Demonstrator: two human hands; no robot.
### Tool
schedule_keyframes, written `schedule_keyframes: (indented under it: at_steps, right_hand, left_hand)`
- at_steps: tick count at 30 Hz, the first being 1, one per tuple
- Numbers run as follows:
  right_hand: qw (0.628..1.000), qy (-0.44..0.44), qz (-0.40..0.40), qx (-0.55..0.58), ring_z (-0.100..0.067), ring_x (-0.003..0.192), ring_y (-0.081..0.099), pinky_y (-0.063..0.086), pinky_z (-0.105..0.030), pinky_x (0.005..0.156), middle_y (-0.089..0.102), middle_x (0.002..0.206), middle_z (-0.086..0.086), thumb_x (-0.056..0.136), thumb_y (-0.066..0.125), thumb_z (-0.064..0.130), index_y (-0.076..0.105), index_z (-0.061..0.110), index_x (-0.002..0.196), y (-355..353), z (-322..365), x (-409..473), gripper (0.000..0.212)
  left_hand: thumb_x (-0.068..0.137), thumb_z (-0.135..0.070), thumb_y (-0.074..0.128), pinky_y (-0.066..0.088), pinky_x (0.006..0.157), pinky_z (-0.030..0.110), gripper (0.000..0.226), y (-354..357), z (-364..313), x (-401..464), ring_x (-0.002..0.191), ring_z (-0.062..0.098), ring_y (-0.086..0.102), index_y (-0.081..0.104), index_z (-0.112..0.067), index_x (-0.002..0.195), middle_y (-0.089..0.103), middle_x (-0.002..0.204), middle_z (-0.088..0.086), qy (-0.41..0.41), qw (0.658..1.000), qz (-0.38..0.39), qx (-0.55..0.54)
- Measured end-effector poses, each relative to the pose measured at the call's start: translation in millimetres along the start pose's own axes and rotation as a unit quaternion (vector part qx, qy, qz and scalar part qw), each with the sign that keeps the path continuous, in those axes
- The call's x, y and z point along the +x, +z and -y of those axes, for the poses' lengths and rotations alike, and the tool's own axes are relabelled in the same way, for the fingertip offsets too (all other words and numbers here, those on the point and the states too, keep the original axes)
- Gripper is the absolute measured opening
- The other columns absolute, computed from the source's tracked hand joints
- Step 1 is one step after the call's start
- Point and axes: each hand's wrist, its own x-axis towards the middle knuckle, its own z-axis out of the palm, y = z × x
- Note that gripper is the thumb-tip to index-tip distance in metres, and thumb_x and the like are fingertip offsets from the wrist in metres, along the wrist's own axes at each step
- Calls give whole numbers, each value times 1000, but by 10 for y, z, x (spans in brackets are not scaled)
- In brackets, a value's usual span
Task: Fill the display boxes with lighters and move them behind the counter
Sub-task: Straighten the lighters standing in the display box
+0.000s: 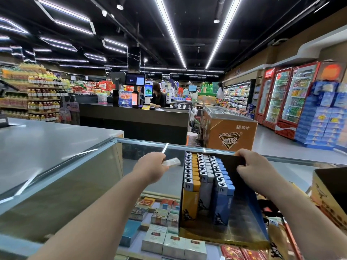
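Left hand [150,168] pinches pale translucent plastic lighter [171,162] | right hand [252,168] grips black cardboard display box [236,218] rim | box likely light, flimsy; support underneath.

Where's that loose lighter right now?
In the left hand, the lighter is held over the glass counter, just left of the display box gripped by the right hand.

The orange freezer chest [230,132] reads "蒙牛" and "随变" on its side.
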Motion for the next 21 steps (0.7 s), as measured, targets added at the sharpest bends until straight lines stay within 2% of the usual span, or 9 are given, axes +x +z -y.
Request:
schedule_keyframes:
  at_steps: [2,5,7,9,12,14,16,19,21]
  right_hand:
    - [999,19,-19,-21,-18,86,54,46,-35,71,60,94,-2,82,50,6,53,22,93,-12,19,-18,20]
    - [982,-39,-179,-35,-19,93,55,45,-33,77,63,101,-2,83,56,8,61,18,105,-55,105,-61,24]
    - [965,-116,-221,83,-11,78,57,44,-21,69,66,90,0,85,61,7,64,18,98,-100,255,-103,18]
    - [946,-174,-155,227,-7,68,58,46,-13,63,65,78,2,83,66,17,62,23,88,-141,429,-179,9]
    - [909,-207,-69,355,-9,59,56,48,-18,56,63,67,-3,70,64,37,63,22,83,-143,595,-280,20]
    - [896,-195,-61,394,-9,56,55,47,-18,53,63,62,0,68,64,32,64,18,77,-133,637,-304,17]
    - [875,-160,-45,456,-11,62,61,51,-20,58,65,66,2,69,63,27,62,14,76,-126,629,-295,15]
    - [807,-71,-26,586,-23,81,68,58,-32,70,67,79,-6,84,54,19,52,13,82,-167,582,-258,7]
    - [765,-32,-20,643,-30,82,70,59,-40,65,64,81,-10,93,47,13,47,15,82,-221,568,-255,10]
  left_hand:
    - [93,-21,52,43,57,19,16,-166,-52,4,63,9,50,57,-12,106,58,82,2,-3,992,2,-126]
    - [90,-14,54,49,60,17,22,-484,-277,-84,68,9,55,57,-14,112,61,82,2,12,911,7,-412]
    - [82,-20,62,50,64,14,20,-631,-454,-186,69,4,59,62,-23,101,67,77,-8,83,863,2,-499]
    - [73,-28,66,48,65,11,18,-700,-627,-302,68,0,60,65,-27,91,68,75,-13,169,839,15,-517]
    - [74,-24,69,48,65,13,14,-646,-757,-387,69,0,59,67,-24,88,67,76,-12,230,852,13,-470]
    - [75,-20,70,51,69,20,17,-593,-783,-396,74,7,62,67,-18,92,68,81,-8,230,865,19,-446]
    - [73,-28,70,52,71,20,21,-590,-783,-393,80,8,64,67,-23,93,69,86,-8,227,867,22,-444]
    - [72,-43,66,49,69,10,24,-659,-740,-367,91,-5,61,61,-43,96,66,95,-18,199,883,55,-421]
    - [84,-38,60,48,71,15,19,-652,-676,-339,95,-3,59,54,-45,100,60,104,-20,147,905,110,-384]
